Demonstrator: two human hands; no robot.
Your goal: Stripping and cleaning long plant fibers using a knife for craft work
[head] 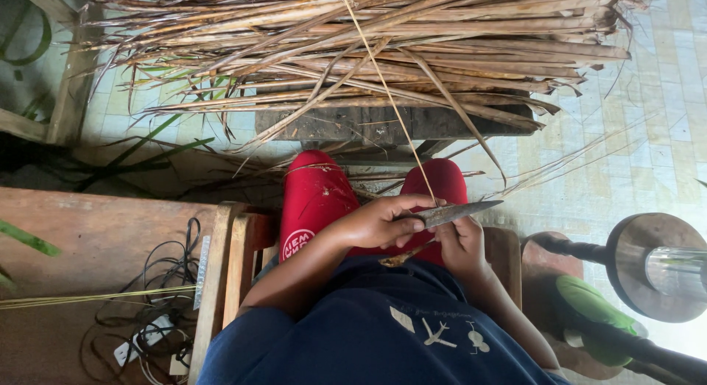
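My left hand (379,223) is closed around a knife (460,210) whose grey blade points right, over my lap. My right hand (462,243) sits just under the blade and pinches a thin pale leaf strip (383,83) against it. The strip runs up and to the left, across the pile of dried leaves, and leaves the frame at the top. A short brown piece (401,258) sticks out below both hands. My knees in red trousers (313,201) are beneath the hands.
A big bundle of dried long leaves (353,53) lies on a dark wooden bench (383,123) ahead. At left are a wooden board (96,230), black cables (158,296) and pale strips (88,298). At right stand a round metal stand (652,263) and a green object (593,311).
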